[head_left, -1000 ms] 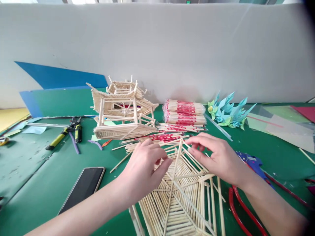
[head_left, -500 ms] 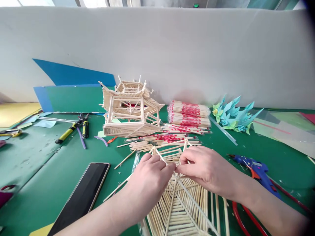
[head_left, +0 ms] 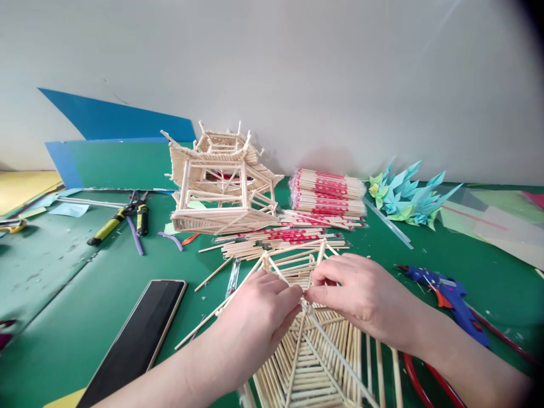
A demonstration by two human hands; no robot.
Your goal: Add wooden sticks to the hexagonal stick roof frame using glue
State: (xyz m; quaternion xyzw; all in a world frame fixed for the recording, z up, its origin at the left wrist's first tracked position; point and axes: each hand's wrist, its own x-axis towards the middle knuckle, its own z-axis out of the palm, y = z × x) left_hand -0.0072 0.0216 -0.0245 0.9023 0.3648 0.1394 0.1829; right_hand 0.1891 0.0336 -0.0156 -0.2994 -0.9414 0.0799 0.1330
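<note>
A flat hexagonal panel of wooden sticks (head_left: 314, 357) lies on the green table in front of me. My left hand (head_left: 259, 317) and my right hand (head_left: 361, 297) meet over the panel's middle, fingertips pinched together where the spokes cross. Whatever small piece they pinch is hidden by the fingers. Behind them stands a pagoda-like model of sticks (head_left: 216, 184). Loose sticks (head_left: 263, 246) lie between the model and the panel.
Wrapped chopstick bundles (head_left: 327, 192) sit at the back, paper cranes (head_left: 408, 195) to their right. A blue glue gun (head_left: 446, 294) and red-handled pliers (head_left: 420, 385) lie right. A phone (head_left: 136, 340) lies left, yellow-handled cutters (head_left: 119, 218) farther left.
Both hands slid from the panel's far edge toward its centre and closed into a pinch, fingertips now touching. The camera view shifted slightly.
</note>
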